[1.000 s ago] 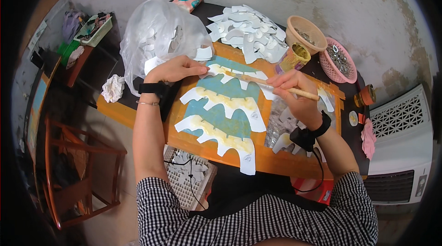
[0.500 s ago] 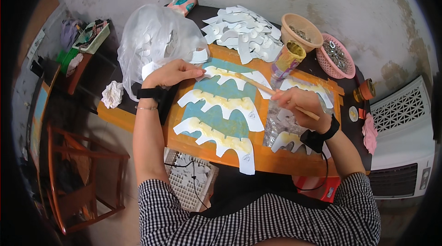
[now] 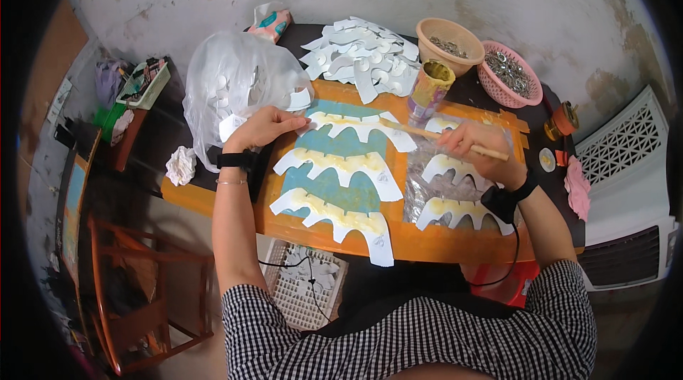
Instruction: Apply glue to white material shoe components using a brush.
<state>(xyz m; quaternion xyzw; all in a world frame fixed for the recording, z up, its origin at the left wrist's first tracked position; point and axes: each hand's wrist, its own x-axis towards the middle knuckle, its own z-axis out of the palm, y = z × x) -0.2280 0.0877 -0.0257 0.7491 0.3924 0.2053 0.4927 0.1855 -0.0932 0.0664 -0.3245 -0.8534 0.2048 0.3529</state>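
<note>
My left hand [image 3: 265, 128] rests at the left end of the farthest white cut-out piece [image 3: 398, 139], its fingertips closed on that end. My right hand [image 3: 478, 151] grips a light wooden stick [image 3: 420, 132], whose far end touches the right part of the same piece. Yellowish paste covers much of this scalloped piece. Nearer me on the blue-green sheet [image 3: 341, 198] lie a second white piece [image 3: 384, 184] and a third white piece [image 3: 380, 245], both with yellowish paste. More pasted pieces [image 3: 437, 218] lie on the clear plastic to the right, partly hidden by my right hand and wrist.
A paste-smeared can [image 3: 430, 88] stands behind the pieces. At the back are a heap of white pieces [image 3: 363, 56], a beige basket [image 3: 449, 31] and a pink basket [image 3: 509, 74] holding metal parts. A clear plastic bag [image 3: 238, 67] bulges beside my left hand. A chair [image 3: 153, 259] stands left.
The stick's tip has moved right along the farthest piece, and my right hand has shifted away from me. My left hand stays at the piece's left end. The whole view has shifted slightly.
</note>
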